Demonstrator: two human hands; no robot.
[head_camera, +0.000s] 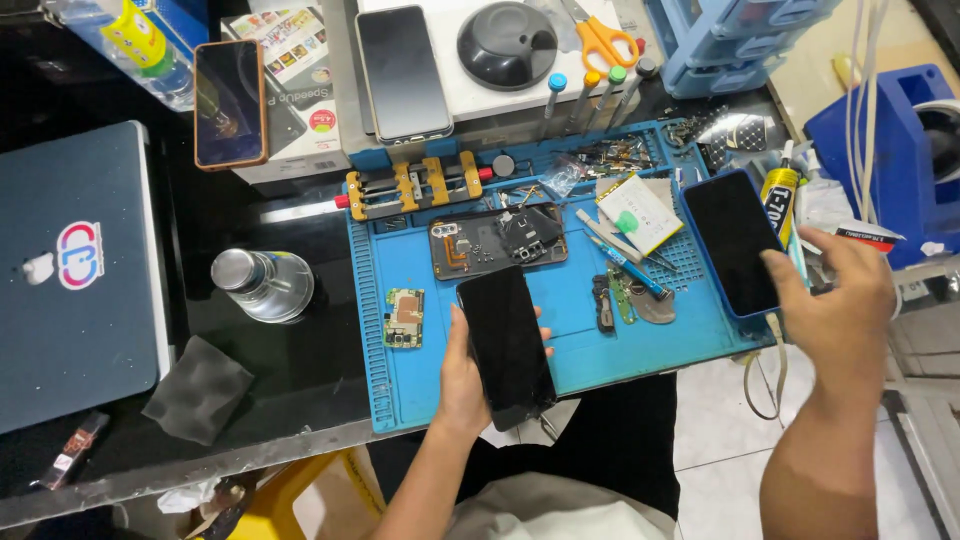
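My left hand (462, 378) grips a black phone screen panel (505, 345) over the near edge of a blue repair mat (585, 345). My right hand (835, 300) reaches to the mat's right edge, fingertips on a dark phone in a blue case (733, 242). On the mat lie an opened phone body (497, 240), a small green circuit board (404, 317), a white battery (640, 213), tweezers and small parts.
A metal clamp jig (412, 188) sits at the mat's back. A glue tube (780, 195) lies right of the cased phone. A closed laptop (75, 275), a metal bottle (262, 285) and a grey cloth (198, 390) are left. Two more phones (403, 72) and scissors (598, 40) lie behind.
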